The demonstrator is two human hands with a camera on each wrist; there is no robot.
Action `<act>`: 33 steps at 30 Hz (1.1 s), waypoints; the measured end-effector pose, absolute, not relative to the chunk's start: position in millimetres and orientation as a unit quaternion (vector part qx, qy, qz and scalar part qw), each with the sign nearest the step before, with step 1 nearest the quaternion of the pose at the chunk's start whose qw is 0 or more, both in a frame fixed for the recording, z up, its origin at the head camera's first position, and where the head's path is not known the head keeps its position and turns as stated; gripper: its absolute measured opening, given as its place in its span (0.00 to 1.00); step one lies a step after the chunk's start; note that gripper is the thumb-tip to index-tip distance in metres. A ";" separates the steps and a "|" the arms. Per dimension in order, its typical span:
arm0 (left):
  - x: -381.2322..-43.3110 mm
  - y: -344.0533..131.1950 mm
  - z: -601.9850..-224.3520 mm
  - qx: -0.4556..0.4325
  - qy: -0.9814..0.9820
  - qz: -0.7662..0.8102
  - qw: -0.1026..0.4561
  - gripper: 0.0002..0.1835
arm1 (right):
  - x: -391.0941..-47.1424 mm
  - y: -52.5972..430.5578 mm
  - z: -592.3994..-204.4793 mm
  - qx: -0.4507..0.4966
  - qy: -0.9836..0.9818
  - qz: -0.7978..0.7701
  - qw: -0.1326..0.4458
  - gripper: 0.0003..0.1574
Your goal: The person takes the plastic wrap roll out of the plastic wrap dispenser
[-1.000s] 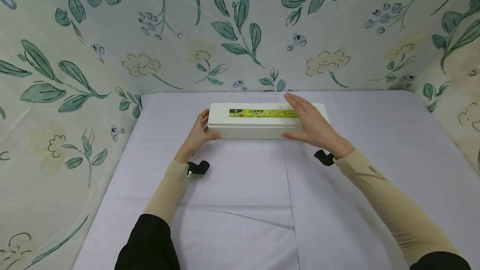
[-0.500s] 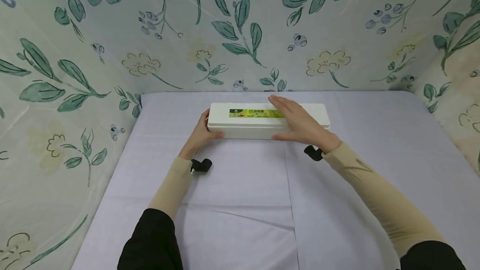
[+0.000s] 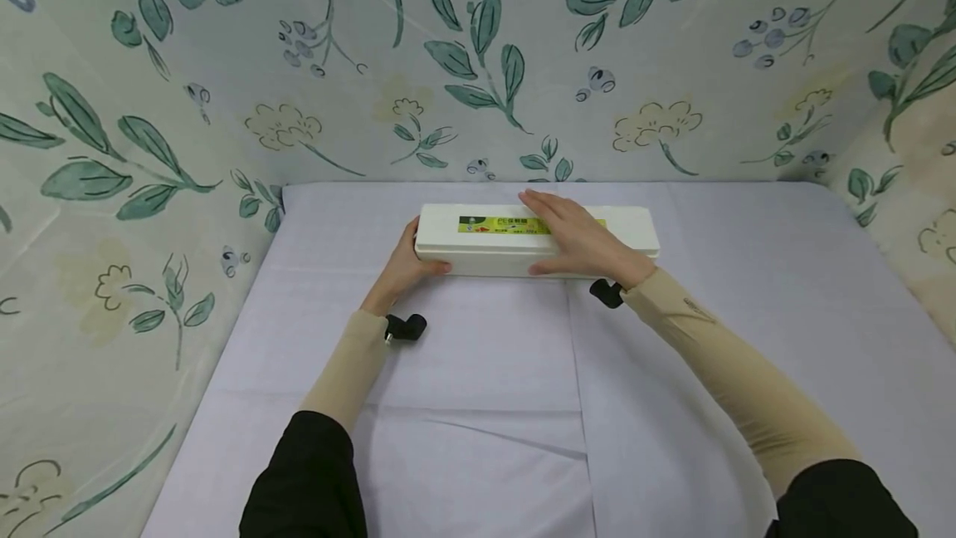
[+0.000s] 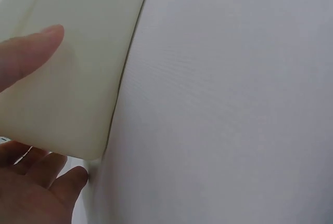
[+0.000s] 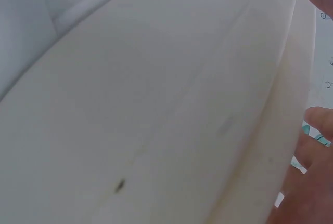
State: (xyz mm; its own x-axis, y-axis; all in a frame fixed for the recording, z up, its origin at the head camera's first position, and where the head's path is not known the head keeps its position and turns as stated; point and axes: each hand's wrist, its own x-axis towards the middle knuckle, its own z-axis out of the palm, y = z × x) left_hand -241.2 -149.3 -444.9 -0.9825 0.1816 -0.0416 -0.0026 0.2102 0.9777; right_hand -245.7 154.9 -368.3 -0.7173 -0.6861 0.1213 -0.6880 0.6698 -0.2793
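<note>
A long white cling film box [image 3: 485,262] with a yellow-green label lies lengthwise near the table's far edge. My left hand [image 3: 406,271] holds its left end, thumb on the front face and fingers round the end. In the left wrist view the thumb [image 4: 34,55] lies on the pale box wall [image 4: 78,99], with the other fingers by its end. Across the lid spreads my right hand [image 3: 578,241], fingers fairly straight toward the back edge, thumb low at the front. It covers part of the label. The right wrist view has the box [image 5: 156,104] close up, fingers [image 5: 320,122] beyond the lid.
A white cloth with fold lines covers the table [image 3: 478,355]. Behind and at the sides hangs a leaf-and-flower patterned curtain [image 3: 336,90]. Black wrist mounts [image 3: 407,327] sit below each hand.
My right hand has slid left along the box, from near its right end to nearer the middle, covering more of the label. The left thumb has shifted slightly right; the box stays in place.
</note>
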 end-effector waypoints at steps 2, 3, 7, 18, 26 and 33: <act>-241.6 -148.5 -444.9 0.055 0.774 0.626 0.076 0.60 | -247.4 152.7 -368.7 0.374 -0.915 0.153 -0.004 0.70; -241.7 -147.9 -444.9 0.053 0.775 0.625 0.076 0.59 | -248.3 151.8 -369.0 0.373 -0.916 0.151 -0.007 0.70; -242.0 -145.6 -445.7 0.052 0.781 0.618 0.067 0.59 | -251.6 149.6 -371.0 0.363 -0.921 0.139 -0.019 0.70; -242.5 -146.0 -448.6 0.057 0.791 0.607 0.046 0.58 | -255.4 145.2 -372.0 0.356 -0.927 0.114 -0.028 0.69; -234.7 -144.7 -432.3 0.060 0.785 0.615 0.056 0.59 | -258.7 140.3 -368.7 0.348 -0.931 0.095 -0.050 0.67; -224.2 -142.7 -415.9 0.084 0.783 0.613 0.056 0.56 | -262.5 132.2 -366.3 0.342 -0.935 0.067 -0.069 0.66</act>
State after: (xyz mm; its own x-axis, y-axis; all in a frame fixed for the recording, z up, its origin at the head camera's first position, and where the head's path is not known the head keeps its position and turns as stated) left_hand -224.2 -142.7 -415.9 -0.9798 0.1995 0.0147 0.0622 0.2339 0.9703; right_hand -262.5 132.2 -366.3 -0.7563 -0.6490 -0.0832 -0.6306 0.7569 -0.1719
